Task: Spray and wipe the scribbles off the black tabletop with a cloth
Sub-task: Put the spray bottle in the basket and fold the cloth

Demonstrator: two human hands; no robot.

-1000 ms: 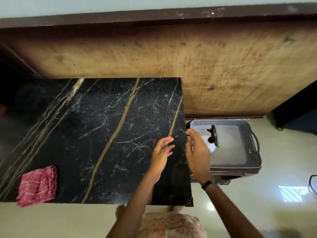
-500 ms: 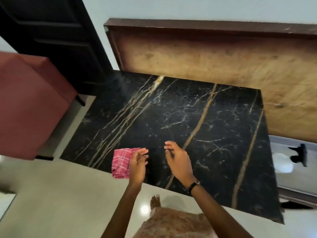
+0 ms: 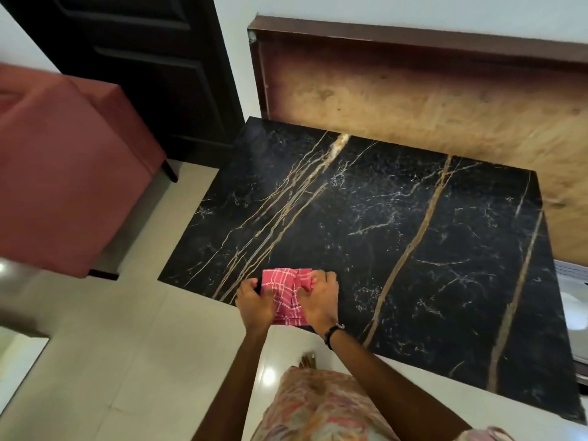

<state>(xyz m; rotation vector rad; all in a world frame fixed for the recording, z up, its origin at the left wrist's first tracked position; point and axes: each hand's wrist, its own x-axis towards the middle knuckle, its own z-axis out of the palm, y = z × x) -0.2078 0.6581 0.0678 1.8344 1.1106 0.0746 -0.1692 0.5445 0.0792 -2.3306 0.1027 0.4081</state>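
Both hands on the cloth [image 3: 284, 289] at the near edge of the black tabletop [image 3: 397, 237]. Left hand [image 3: 254, 302] grips the cloth's left side, fingers curled round the fabric. Right hand [image 3: 319, 299] grips the right side, fingers curled over the top fold, thumb side toward the left hand. Cloth is pink-red with white checks, bunched between the two hands; its lower end hangs just past the tabletop edge, its top corner lies flat on the surface just beyond the fingertips. Dark wristband [image 3: 332, 333] on the right wrist. Tabletop has gold and white veining running away from the hands; can't make out scribbles among it. Red upholstered chair [image 3: 63, 173] well off to the left of the left hand, on the pale tiled floor [image 3: 111, 361]. Brown wooden panel [image 3: 429, 100] stands beyond the far edge of the tabletop. Dark door [image 3: 152, 58] further left of it.
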